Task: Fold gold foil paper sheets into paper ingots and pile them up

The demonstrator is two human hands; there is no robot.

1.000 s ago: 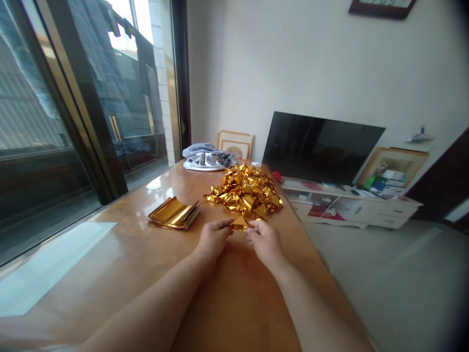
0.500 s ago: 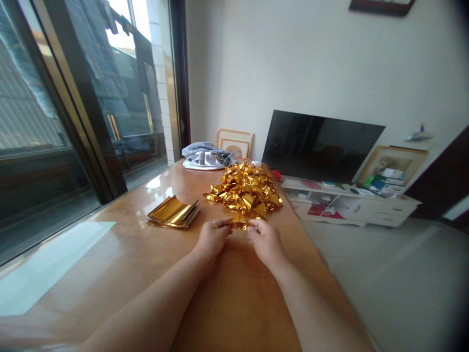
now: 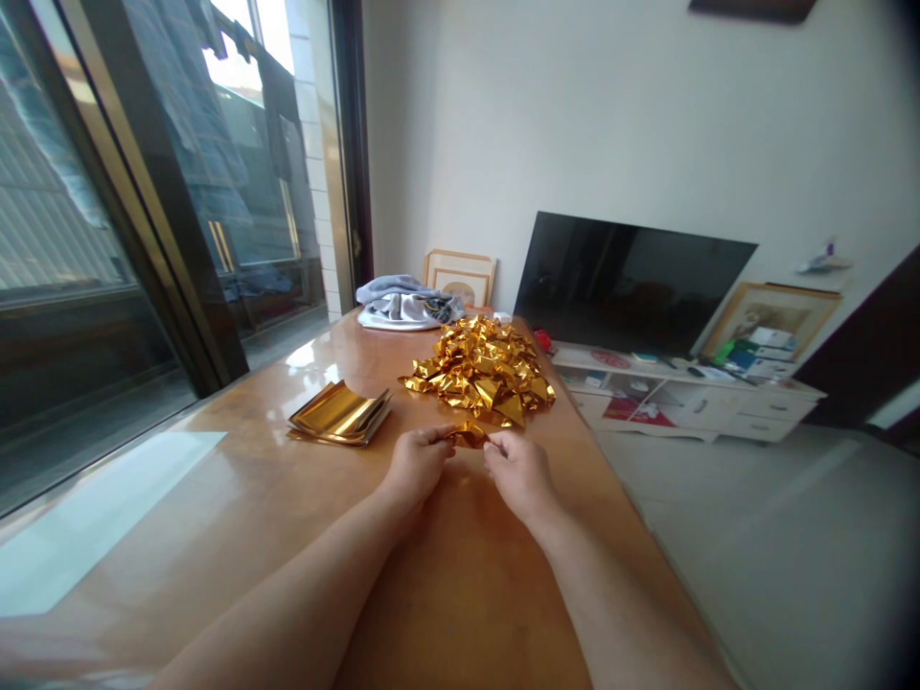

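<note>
A small folded piece of gold foil paper (image 3: 469, 435) is pinched between both hands just above the wooden table (image 3: 460, 575). My left hand (image 3: 415, 467) grips its left end and my right hand (image 3: 518, 471) grips its right end. Right behind them lies a heap of folded gold foil pieces (image 3: 481, 372). A stack of flat gold foil sheets (image 3: 337, 416), curled at the edges, lies to the left of my left hand.
A grey and white cloth (image 3: 403, 307) and a framed picture (image 3: 460, 280) sit at the table's far end. A glass sliding door (image 3: 129, 220) runs along the left. To the right stand a dark television (image 3: 632, 284) and a white low cabinet (image 3: 690, 402).
The foil piece between my fingers has been squeezed narrower and looks more crumpled. Both hands stay in nearly the same place.
</note>
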